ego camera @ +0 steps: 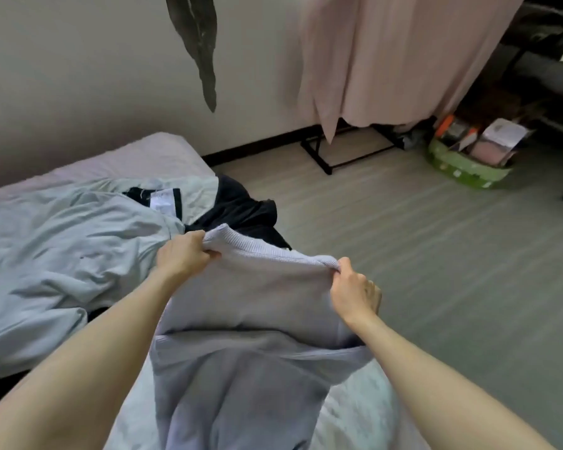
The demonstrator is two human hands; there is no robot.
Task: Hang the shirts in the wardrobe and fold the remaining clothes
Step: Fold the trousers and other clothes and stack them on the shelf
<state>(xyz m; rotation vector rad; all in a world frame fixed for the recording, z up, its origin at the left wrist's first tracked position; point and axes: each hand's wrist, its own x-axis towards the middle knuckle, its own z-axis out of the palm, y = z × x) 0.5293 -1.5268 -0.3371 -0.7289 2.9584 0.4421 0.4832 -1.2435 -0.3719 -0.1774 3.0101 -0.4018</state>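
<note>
A pale lavender knit garment [251, 293] is stretched out in front of me, hanging down toward my body. My left hand [182, 254] grips its ribbed top edge at the left corner. My right hand [355, 290] grips the same edge at the right corner. A light blue-grey garment [72, 235] with a white label at its dark collar lies spread on the bed [137, 160] to the left. A black garment [241, 206] lies crumpled at the bed's corner, just beyond the lavender one.
A pink curtain [387, 60] covers a black-framed clothes rack [325, 157] against the far wall. A green basket [468, 170] with papers and boxes sits on the grey floor [436, 254] at the right. Dark shelves stand at the far right.
</note>
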